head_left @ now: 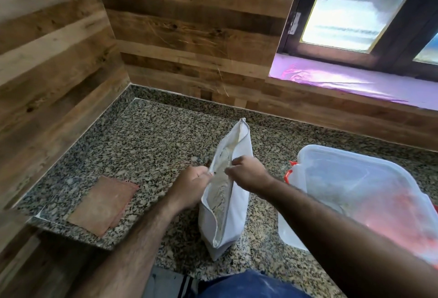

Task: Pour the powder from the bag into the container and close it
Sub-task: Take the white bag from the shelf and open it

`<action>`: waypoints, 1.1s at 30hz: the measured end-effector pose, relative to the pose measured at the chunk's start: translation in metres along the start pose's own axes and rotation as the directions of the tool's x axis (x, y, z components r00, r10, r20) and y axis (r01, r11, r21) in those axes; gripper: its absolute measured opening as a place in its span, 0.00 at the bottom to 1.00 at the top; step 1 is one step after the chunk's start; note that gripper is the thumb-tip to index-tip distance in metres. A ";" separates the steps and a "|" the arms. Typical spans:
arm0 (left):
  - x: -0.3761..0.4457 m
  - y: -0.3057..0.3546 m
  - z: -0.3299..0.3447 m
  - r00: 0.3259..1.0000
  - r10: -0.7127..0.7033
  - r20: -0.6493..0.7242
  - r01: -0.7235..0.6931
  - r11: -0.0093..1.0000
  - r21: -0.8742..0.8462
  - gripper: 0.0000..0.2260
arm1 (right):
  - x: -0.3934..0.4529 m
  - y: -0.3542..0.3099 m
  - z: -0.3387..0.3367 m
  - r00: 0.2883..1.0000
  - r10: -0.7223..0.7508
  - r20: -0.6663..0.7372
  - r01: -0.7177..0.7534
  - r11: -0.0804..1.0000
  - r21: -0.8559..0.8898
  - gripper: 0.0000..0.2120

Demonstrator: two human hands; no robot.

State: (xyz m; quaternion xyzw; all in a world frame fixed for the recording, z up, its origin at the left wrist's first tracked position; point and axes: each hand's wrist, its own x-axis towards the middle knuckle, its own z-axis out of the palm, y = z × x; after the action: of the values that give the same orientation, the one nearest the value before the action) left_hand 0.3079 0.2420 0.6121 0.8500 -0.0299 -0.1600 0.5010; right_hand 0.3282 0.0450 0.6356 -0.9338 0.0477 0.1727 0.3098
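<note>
White zip bag (233, 205) stands upright on the granite surface (147, 155), mouth up, at centre just in front of the person. Left hand (192, 185) pinches the left lip of the mouth, fingers pressed together on the fabric edge; right hand (248, 173) pinches the right lip the same way. Each grip holds one side so the mouth spreads apart, probably to widen it before lifting to pour. Pale powder (219, 193) is visible inside, dusting the inner walls; the fill level is hard to judge. The zip runs along the opening, with its end at the far top corner. The container (369, 193), a translucent plastic box, sits just beside the bag on the right, partly under the right forearm. Its lid seems to rest on top, with an orange clasp (288, 175) on the near-left end, but whether it is latched or just laid on cannot be told. Placing it close on the right keeps the pour short. Judgement: task is at an early stage, bag being opened, nothing poured yet; the lid likely has to come off first. Risk: the soft bag may sag or spill powder when tipped. A pinkish cloth (102, 205) lies flat well apart on the left, unused.
</note>
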 end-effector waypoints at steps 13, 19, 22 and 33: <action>0.012 0.000 0.031 0.977 0.093 0.190 -0.077 0.993 -0.087 0.19 | -0.005 -0.013 -0.004 0.972 0.154 -0.175 -0.127 0.979 0.158 0.46; 0.011 -0.008 0.030 0.963 0.190 0.191 -0.185 0.982 -0.047 0.12 | 0.026 -0.022 -0.007 0.988 0.132 -0.081 -0.143 0.979 -0.149 0.25; 0.007 -0.015 0.025 0.978 0.172 0.120 -0.155 0.978 -0.137 0.16 | 0.026 -0.021 -0.006 0.993 0.092 -0.076 -0.104 0.981 -0.165 0.20; 0.010 -0.028 -0.005 0.992 0.094 -0.086 -0.118 0.937 -0.328 0.26 | 0.003 -0.025 -0.031 0.962 -0.075 -0.261 0.024 0.981 -0.192 0.29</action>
State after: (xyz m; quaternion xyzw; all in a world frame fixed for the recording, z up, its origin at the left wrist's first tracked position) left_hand 0.3157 0.2579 0.5877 0.7555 -0.0309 -0.1059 0.6458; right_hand 0.3453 0.0469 0.6717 -0.9743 0.0492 0.0411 0.2159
